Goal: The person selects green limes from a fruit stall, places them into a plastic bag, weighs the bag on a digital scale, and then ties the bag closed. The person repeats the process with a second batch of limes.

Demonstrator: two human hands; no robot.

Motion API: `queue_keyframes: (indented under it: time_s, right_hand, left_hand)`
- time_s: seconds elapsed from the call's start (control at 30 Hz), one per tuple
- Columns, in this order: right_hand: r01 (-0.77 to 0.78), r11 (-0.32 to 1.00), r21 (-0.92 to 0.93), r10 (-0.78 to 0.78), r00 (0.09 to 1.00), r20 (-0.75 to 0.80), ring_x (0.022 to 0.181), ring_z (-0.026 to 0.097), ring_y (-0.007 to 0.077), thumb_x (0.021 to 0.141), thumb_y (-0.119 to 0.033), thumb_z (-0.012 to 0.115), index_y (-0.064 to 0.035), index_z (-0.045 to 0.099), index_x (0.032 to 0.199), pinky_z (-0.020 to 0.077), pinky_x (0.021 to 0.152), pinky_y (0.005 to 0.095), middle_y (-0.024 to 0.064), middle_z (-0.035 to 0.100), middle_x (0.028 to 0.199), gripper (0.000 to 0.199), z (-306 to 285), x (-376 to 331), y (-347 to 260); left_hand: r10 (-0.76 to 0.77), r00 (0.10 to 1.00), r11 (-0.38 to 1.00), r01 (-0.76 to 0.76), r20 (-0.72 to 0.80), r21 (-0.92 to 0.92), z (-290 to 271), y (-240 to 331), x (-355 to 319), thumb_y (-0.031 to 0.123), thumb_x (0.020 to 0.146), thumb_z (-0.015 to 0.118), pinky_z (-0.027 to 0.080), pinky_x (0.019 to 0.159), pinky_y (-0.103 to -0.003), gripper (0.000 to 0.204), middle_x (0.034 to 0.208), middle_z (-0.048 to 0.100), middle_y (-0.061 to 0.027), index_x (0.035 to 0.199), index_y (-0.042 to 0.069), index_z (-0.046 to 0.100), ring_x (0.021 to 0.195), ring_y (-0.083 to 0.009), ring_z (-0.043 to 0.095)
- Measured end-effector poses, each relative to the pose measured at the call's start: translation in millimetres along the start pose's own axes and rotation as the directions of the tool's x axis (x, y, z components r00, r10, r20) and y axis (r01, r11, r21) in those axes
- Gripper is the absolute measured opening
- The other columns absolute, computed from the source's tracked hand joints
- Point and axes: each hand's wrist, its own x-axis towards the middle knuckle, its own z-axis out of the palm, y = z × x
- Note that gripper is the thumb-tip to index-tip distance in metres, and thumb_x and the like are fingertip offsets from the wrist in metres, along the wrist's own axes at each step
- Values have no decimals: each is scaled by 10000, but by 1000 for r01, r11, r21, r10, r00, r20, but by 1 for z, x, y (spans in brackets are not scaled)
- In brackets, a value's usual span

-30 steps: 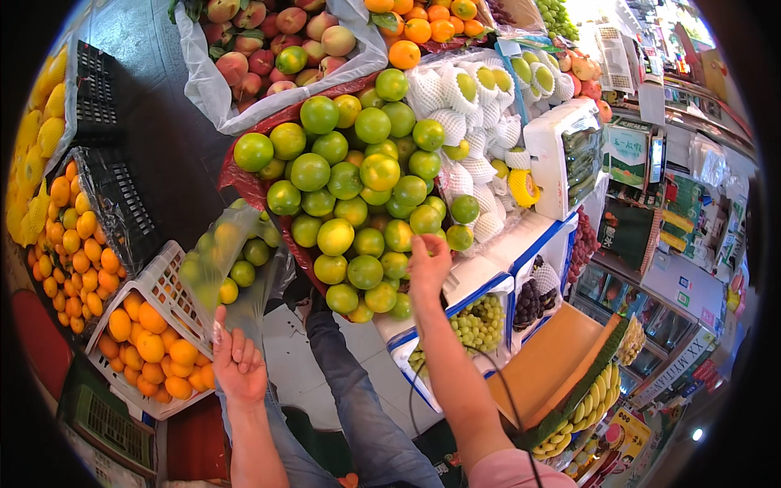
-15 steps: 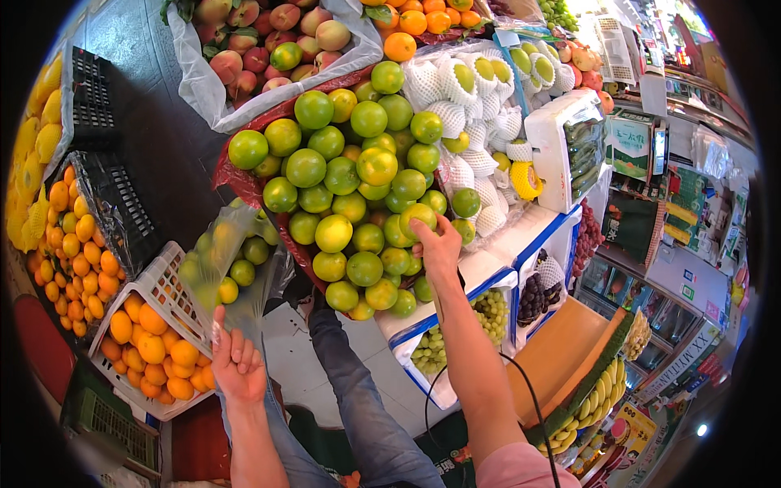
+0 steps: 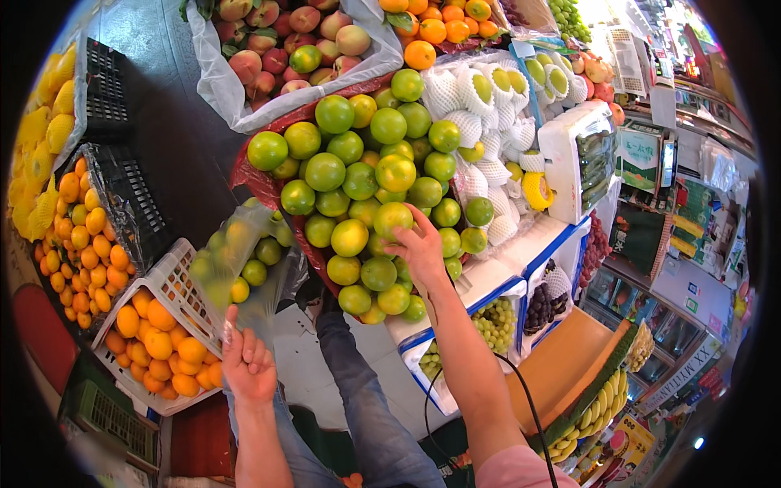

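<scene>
A heap of green-and-yellow oranges (image 3: 358, 179) fills a crate lined with red plastic, straight ahead of me. My right hand (image 3: 419, 248) reaches over the heap's near right side, its fingers closed round one green orange (image 3: 393, 220). Lower left, my left hand (image 3: 249, 358) is raised with curled fingers and grips the edge of a clear plastic bag (image 3: 259, 281). Several green oranges (image 3: 264, 252) hang inside that bag, beside the crate's left corner.
Peaches (image 3: 301, 41) lie beyond the heap, and foam-netted fruit (image 3: 488, 122) sits to its right. A white crate of orange-coloured fruit (image 3: 154, 350) stands at left. Green grapes (image 3: 492, 325) in a box flank my right forearm. A black cable (image 3: 529, 398) loops near that arm.
My right hand has moved left across the heap with the green orange in its fingers. The whole view has shifted slightly. My left hand still grips the bag in much the same place.
</scene>
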Motion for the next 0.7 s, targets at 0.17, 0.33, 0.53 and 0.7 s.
queue_keyframes:
  time_s: [0.17, 0.33, 0.53, 0.7]
  right_hand:
    - [190, 964, -187, -184, 982, 51, 937, 640, 181, 808, -81, 673, -5, 445, 1359, 556, 734, 289, 117, 610, 1130, 601, 31, -11, -25]
    - [364, 778, -513, -405, 914, 34, 923, 641, 202, 742, -117, 737, -55, 509, 1303, 526, 802, 313, 121, 580, 1128, 609, 69, 10, -67]
    - [337, 254, -907, -469, 863, 189, 1052, 582, 340, 693, -178, 754, -88, 558, 1280, 476, 926, 406, 181, 555, 1152, 625, 90, 76, -96]
    - [494, 341, -800, -629, 752, 196, 785, 635, 232, 719, -230, 768, -62, 637, 1174, 519, 751, 346, 143, 637, 1032, 503, 61, 81, -94]
  left_hand:
    - [-5, 999, 1000, 4, -43, -11, 1, 0, 0, 186, 1027, 417, 234, 423, -186, 349, 629, 346, 45, 1367, 138, 475, 451, -40, 273]
    - [-6, 998, 1000, 6, -60, -2, 1, 0, 0, 173, 1023, 423, 236, 426, -186, 345, 628, 346, 47, 1362, 144, 484, 451, -40, 277]
    - [-3, 1000, 1000, 3, -31, 11, 1, 1, 0, 178, 1021, 435, 246, 429, -187, 353, 635, 351, 47, 1370, 141, 471, 456, -39, 279]
    - [-4, 999, 1000, 3, -38, -20, 4, 2, -2, 182, 1021, 446, 249, 429, -183, 366, 643, 356, 44, 1384, 134, 449, 464, -39, 280]
